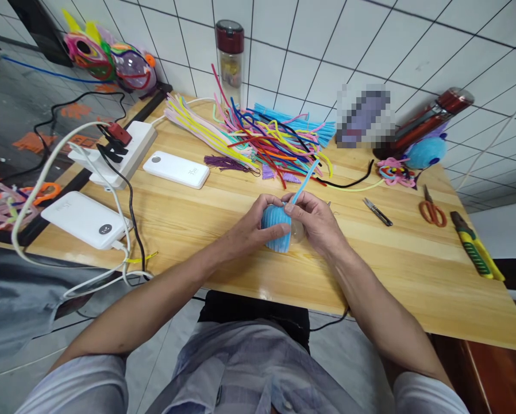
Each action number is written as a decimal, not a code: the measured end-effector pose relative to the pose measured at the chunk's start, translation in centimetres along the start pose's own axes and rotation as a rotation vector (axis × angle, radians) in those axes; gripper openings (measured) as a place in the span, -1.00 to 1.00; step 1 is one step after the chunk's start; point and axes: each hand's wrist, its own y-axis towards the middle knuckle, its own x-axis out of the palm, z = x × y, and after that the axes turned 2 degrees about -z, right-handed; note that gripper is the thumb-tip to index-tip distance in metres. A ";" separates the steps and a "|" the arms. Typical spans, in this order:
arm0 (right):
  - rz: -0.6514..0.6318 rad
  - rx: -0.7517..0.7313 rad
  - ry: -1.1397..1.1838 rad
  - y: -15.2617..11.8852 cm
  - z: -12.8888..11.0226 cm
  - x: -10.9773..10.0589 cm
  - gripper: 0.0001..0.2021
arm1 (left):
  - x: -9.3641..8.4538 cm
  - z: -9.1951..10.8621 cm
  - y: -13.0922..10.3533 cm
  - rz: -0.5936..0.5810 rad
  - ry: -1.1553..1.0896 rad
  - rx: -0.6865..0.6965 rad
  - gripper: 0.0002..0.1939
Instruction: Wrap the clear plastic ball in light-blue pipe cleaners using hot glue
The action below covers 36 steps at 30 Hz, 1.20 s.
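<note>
My left hand (264, 221) is wrapped round a ball (276, 225) covered with rows of light blue pipe cleaner, held just above the wooden table. At the ball's upper right, my right hand (308, 214) pinches a loose light blue pipe cleaner (304, 183), whose free end points up and to the right. A clear, uncovered part of the ball (297, 232) shows under my right hand. Beyond my hands lies a heap of colourful pipe cleaners (270, 138).
White power banks (176, 169) and a power strip (133, 152) with cables lie left. Small snips (377, 212), orange-handled scissors (432, 211) and yellow-green pliers (476, 247) lie right. A glass bottle (230, 63) and a red flask (426, 123) stand near the tiled wall.
</note>
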 end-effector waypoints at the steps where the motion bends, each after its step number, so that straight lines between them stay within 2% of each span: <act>1: -0.002 -0.002 -0.007 0.0 0.0 0.0 -0.55 | 0.0 0.0 0.0 -0.002 -0.009 -0.007 -0.40; 7: -0.010 -0.002 -0.011 -0.1 -0.2 0.2 -0.54 | 0.0 0.3 -0.2 -0.011 -0.076 0.013 -0.48; 16: -0.008 0.014 0.014 -0.2 -0.1 0.0 -0.60 | 0.0 0.2 0.2 -0.013 -0.014 -0.012 -0.31; 21: -0.017 -0.002 0.022 -0.3 0.0 0.0 -0.60 | -0.4 0.0 0.3 -0.025 -0.062 -0.029 -0.32; 25: -0.022 -0.004 0.026 -0.2 0.2 -0.1 -0.59 | -0.5 -0.1 0.2 -0.037 -0.137 -0.017 -0.41; 36: -0.018 -0.001 0.016 0.0 0.4 -0.2 -0.59 | -0.6 -0.1 0.3 -0.059 -0.109 -0.021 -0.40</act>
